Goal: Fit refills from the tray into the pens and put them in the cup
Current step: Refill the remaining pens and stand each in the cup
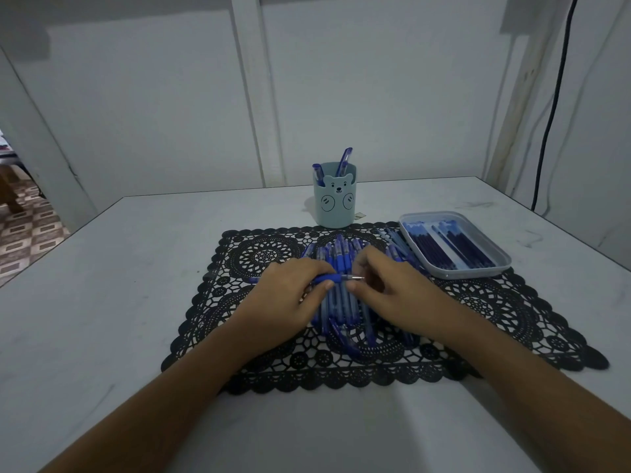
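My left hand (pixel 290 295) grips a blue pen (pixel 336 278) that lies sideways over the pile, its metal tip pointing right. My right hand (pixel 382 285) pinches the pen at its tip end with thumb and fingers. Under both hands a pile of several blue pens (pixel 341 312) lies on the black lace mat (pixel 273 363). A grey tray (pixel 491 268) holding several dark blue refills (pixel 454 247) sits to the right on the mat's corner. The pale blue bear cup (pixel 336 203) stands behind the pile with two pens in it.
A few loose pens (pixel 397 242) lie between the pile and the tray. The white table (pixel 119 302) ends at a wall behind the cup. A black cable (pixel 553 107) hangs down at the far right. Tiled floor (pixel 24 233) shows past the table's left edge.
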Demonstrator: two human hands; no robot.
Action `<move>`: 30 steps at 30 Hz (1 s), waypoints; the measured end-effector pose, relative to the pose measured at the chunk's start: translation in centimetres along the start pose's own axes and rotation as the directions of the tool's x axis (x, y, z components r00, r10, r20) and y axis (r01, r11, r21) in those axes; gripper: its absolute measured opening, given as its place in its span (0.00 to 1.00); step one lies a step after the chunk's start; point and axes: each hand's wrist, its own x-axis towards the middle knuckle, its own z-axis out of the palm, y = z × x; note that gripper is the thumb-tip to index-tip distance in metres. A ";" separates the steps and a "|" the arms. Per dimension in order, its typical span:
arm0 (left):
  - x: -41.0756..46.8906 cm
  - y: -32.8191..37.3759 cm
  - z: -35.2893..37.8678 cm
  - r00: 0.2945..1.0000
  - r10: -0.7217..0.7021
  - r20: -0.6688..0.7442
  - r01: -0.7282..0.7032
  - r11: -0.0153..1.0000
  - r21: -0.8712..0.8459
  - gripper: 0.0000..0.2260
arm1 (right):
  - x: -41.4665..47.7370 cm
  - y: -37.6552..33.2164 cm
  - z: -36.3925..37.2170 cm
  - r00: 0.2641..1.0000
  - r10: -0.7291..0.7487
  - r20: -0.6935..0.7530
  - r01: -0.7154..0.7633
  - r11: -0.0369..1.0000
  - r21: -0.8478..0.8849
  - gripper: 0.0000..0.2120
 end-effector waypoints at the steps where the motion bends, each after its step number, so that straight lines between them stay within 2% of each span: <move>1: 0.0 0.0 0.0 1.000 0.002 0.004 -0.002 1.000 0.002 0.15 | 0.0 0.0 0.0 1.000 -0.019 -0.013 0.018 1.000 -0.019 0.09; 4: 0.0 0.0 0.2 1.000 0.011 0.016 -0.011 1.000 0.011 0.15 | -0.1 -0.2 0.0 0.998 -0.022 -0.056 0.019 0.998 -0.054 0.17; 8: 0.1 0.0 0.2 1.000 0.008 0.015 -0.009 1.000 0.010 0.13 | 0.0 0.1 -0.2 1.000 -0.015 0.022 0.015 1.000 -0.020 0.08; 11: 0.0 0.0 0.3 1.000 0.010 0.026 -0.011 1.000 0.014 0.15 | 0.0 -0.1 -0.1 1.000 -0.004 -0.010 0.004 1.000 0.027 0.13; 14: 0.0 0.1 0.2 1.000 0.006 0.012 -0.006 1.000 0.007 0.15 | -0.1 0.0 -0.1 0.999 0.033 0.025 -0.034 0.997 0.069 0.12; 16: 0.1 0.1 0.2 1.000 0.007 0.010 -0.007 1.000 0.013 0.15 | 0.0 0.0 -0.1 0.999 0.006 0.038 -0.006 1.000 0.015 0.08; 21: 0.2 0.0 0.4 1.000 0.020 -0.002 -0.020 1.000 -0.015 0.14 | 0.1 -0.3 0.1 0.997 -0.049 -0.057 0.046 0.997 -0.054 0.15; 24: 0.2 -0.4 0.3 1.000 0.017 -0.026 -0.016 0.999 0.030 0.13 | 0.1 -0.2 0.0 0.996 0.020 -0.084 -0.025 0.998 -0.055 0.14; 27: 0.1 -1.1 0.2 0.998 -0.044 -0.051 0.047 0.998 0.049 0.14 | -0.1 -0.4 -0.1 0.994 0.026 -0.102 -0.045 0.983 -0.180 0.18; 30: 0.1 -1.9 0.0 0.992 -0.102 -0.068 0.107 0.992 0.068 0.16 | -0.7 -1.3 -0.3 0.997 -0.066 0.034 0.074 0.932 -0.355 0.22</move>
